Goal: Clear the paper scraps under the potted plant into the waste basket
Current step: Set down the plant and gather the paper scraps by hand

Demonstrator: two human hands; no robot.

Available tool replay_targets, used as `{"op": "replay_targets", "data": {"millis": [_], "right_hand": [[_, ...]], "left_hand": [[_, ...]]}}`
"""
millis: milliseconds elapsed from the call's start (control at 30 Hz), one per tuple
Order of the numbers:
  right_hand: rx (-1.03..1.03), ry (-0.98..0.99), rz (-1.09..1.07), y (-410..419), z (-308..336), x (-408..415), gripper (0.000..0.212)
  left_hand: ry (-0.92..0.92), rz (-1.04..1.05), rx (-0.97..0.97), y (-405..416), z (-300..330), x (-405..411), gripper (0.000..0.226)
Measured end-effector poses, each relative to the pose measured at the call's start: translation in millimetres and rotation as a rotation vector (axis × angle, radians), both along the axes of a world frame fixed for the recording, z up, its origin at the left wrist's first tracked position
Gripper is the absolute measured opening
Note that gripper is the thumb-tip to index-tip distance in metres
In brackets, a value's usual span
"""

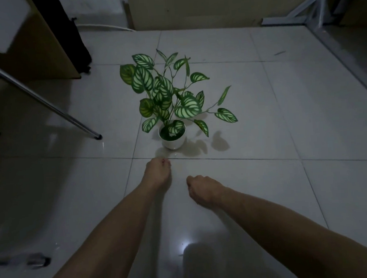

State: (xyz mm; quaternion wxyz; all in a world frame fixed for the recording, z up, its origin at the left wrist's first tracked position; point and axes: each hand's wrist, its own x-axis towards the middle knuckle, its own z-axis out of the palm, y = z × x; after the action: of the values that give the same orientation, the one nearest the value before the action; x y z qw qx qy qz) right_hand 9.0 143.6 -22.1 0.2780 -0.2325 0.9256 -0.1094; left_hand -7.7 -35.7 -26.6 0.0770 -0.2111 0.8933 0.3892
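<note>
A potted plant [173, 137] with striped green leaves stands in a small white pot on the pale tiled floor, mid-frame. My left hand [157, 173] reaches to the floor just in front of the pot, fingers curled under; whether it holds anything is hidden. My right hand [202, 189] hovers lower and to the right, closed in a loose fist, and nothing shows in it. I can make out no paper scraps and no waste basket in this dim view.
A slanted metal leg [45, 103] with a black foot crosses the left side. A dark cabinet [47, 39] stands at the back left, a metal frame [321, 14] at the back right. A dark object [37, 261] lies at the lower left.
</note>
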Motion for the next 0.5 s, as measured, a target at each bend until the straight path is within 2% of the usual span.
{"op": "replay_targets", "data": {"millis": [167,333,500], "right_hand": [[-0.019,0.034,-0.011,-2.6,-1.0,-30.0,0.028],[-0.029,0.11,-0.021,2.6,3.0,-74.6,0.028],[-0.032,0.132,-0.072,19.4,-2.7,-98.5,0.021]], "left_hand": [[0.042,0.078,-0.066,19.2,-4.3,-17.5,0.024],[0.07,0.161,-0.051,37.2,-17.0,-34.5,0.031],[0.094,0.243,-0.113,45.5,-28.2,-41.1,0.016]]}}
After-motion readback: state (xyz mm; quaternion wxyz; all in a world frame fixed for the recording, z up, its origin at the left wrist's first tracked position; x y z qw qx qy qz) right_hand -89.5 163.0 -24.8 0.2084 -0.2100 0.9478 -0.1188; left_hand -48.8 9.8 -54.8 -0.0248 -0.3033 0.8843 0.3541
